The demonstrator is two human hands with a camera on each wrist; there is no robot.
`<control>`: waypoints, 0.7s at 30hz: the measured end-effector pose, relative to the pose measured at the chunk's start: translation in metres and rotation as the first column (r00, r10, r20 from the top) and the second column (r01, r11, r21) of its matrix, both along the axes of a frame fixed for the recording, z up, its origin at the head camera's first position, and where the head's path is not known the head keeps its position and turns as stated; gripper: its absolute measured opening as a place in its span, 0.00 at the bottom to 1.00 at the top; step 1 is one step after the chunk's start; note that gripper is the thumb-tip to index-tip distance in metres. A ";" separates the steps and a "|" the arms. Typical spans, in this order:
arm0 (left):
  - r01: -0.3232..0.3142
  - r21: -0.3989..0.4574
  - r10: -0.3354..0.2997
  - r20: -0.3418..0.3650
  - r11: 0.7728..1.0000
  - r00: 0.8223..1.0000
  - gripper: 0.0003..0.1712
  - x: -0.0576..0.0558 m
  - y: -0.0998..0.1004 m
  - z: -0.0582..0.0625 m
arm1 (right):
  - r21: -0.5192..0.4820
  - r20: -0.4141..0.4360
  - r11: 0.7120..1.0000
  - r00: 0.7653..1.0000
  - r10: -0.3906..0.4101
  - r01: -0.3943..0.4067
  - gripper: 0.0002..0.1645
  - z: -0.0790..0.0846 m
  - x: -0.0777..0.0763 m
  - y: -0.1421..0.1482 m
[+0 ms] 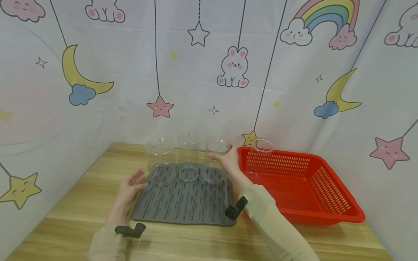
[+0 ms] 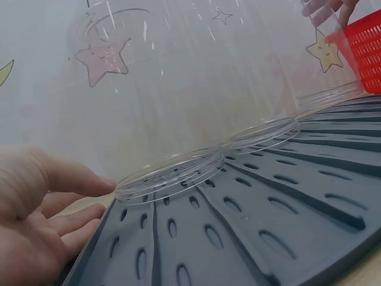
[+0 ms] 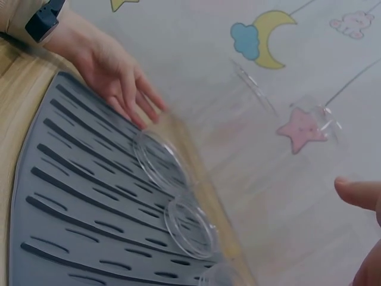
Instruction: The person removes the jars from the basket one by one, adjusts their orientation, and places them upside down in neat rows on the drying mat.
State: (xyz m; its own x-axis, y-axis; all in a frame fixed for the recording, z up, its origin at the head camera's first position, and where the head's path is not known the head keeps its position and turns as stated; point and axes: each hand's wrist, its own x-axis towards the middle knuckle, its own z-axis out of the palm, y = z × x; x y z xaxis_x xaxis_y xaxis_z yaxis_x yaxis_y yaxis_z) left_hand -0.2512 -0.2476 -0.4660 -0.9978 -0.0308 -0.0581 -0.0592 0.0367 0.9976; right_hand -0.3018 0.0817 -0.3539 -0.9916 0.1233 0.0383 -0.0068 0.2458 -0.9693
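Three tall clear cups stand upright in a row along the back of a grey ridged drying mat [image 1: 183, 208]. My left hand [image 1: 128, 192] is beside the widest one, the left cup [image 1: 160, 154], fingers extended. In the left wrist view the left thumb [image 2: 83, 179] comes right to that cup's base. Between the outer two stands the narrower middle cup [image 1: 188, 152]. My right hand [image 1: 228, 161] holds the right cup [image 1: 213, 174] by its upper part, thumb across the front. Only the thumb [image 3: 360, 193] and part of the hand show at the edge of the right wrist view.
A red plastic basket [image 1: 326, 214] with slotted walls stands right of the mat. Another tall clear cup [image 1: 261, 161] is upright at the basket's left end. Light wood tabletop [image 1: 183, 241] surrounds the mat, and a patterned white cloth [image 1: 196, 83] hangs behind.
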 end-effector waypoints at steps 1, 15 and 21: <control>0.002 0.000 -0.002 0.002 1.000 1.000 0.44 0.000 0.000 0.000 | -0.001 0.003 1.000 1.000 0.004 -0.004 0.60 -0.001 0.000 0.000; 0.017 -0.036 -0.017 0.007 0.999 1.000 0.43 0.001 0.003 -0.005 | 0.001 0.031 1.000 0.999 0.015 -0.015 0.59 -0.008 -0.003 -0.002; 0.015 -0.027 -0.015 0.013 1.000 1.000 0.43 0.000 0.003 -0.006 | -0.005 0.031 1.000 0.999 0.027 -0.027 0.59 -0.008 -0.002 -0.003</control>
State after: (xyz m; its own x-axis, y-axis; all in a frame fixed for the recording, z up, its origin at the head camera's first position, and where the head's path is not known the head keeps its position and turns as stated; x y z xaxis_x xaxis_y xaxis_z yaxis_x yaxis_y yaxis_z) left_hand -0.2516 -0.2447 -0.4721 -0.9974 -0.0178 -0.0700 -0.0710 0.0649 0.9954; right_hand -0.3035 0.0787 -0.3618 -0.9953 0.0965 0.0065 0.0171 0.2419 -0.9701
